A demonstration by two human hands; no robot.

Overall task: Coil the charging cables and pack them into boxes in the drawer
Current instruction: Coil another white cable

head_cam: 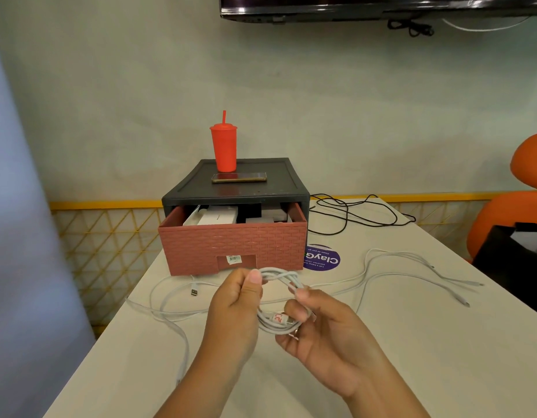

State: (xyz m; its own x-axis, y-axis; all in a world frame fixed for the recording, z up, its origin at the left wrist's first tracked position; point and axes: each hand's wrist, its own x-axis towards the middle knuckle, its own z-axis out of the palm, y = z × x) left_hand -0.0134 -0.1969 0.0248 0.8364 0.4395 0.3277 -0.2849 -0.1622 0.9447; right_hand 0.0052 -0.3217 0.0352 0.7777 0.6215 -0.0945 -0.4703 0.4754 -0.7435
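A coiled white charging cable (277,322) hangs between my two hands just above the table. My left hand (235,306) pinches the top of the coil with thumb and forefinger. My right hand (318,324) grips the coil's right side near a red-marked tag. Behind them stands a drawer unit with its brick-patterned red drawer (231,245) pulled open. White boxes (213,217) lie inside the drawer. More loose white cables lie on the table to the left (167,309) and to the right (412,276). A black cable (354,215) lies at the back right.
On the dark top of the drawer unit (279,182) stand a red tumbler with a straw (223,149) and a phone (239,177). A purple round sticker (321,257) marks the white table (412,357). A black box (514,254) and an orange chair (520,206) are at the right edge.
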